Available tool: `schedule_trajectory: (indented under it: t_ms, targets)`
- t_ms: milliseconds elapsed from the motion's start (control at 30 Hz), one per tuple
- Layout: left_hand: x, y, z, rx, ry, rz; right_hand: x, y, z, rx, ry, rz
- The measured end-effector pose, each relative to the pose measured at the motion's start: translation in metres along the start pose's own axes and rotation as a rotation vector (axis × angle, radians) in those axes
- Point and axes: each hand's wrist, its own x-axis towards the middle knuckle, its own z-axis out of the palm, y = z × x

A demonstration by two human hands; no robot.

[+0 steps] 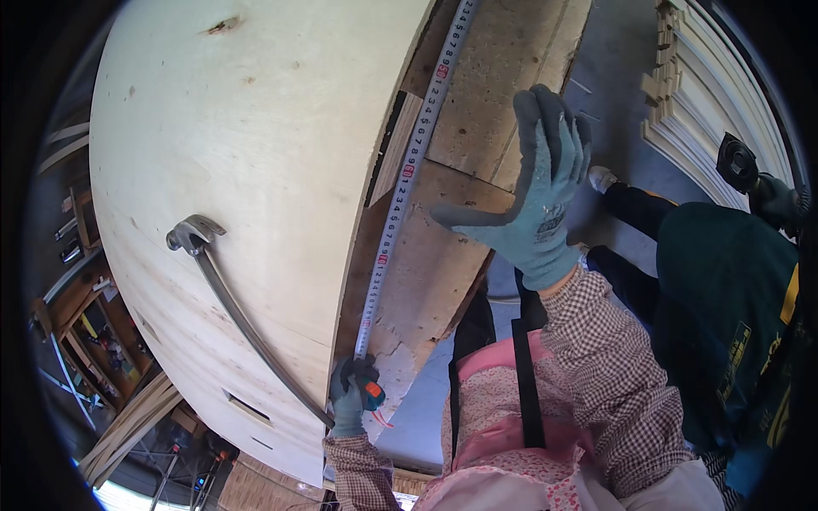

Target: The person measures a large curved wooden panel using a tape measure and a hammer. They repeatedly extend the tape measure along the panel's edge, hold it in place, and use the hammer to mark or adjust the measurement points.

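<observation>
My left hand (348, 409), in a grey-blue work glove, is closed around the case of a tape measure (373, 392), black with an orange-red part. Its pale blade (396, 209) runs out and away along the edge of a large plywood sheet (247, 128), over the worn boards (460, 204) beside it. My right hand (541, 192), gloved in the same kind, is raised above those boards with fingers stretched and thumb apart, holding nothing. A claw hammer (243, 315) with a long curved-looking handle lies on the plywood, left of the tape.
On the right stands another person in a dark green jacket (711, 298), whose gloved hand (774, 203) is beside a round black object (737, 162). Behind them are stacked pale boards (707, 94). Long wood strips (132, 417) and shelving with tools (102, 332) are at left.
</observation>
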Motion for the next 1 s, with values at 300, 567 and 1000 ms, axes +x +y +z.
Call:
schedule_trajectory:
  t_ms: [300, 567, 1000]
  targets:
    - [0.0, 0.005, 0.004, 0.068, 0.046, -0.025, 0.016, -0.025, 0.009, -0.067, -0.143, 0.049]
    - [0.0, 0.006, 0.005, 0.059, 0.049, -0.04, 0.035, -0.033, 0.024, -0.126, -0.218, 0.015]
    - [0.0, 0.003, 0.003, 0.094, 0.009, 0.031, 0.04, -0.033, 0.024, 0.015, -0.147, -0.016]
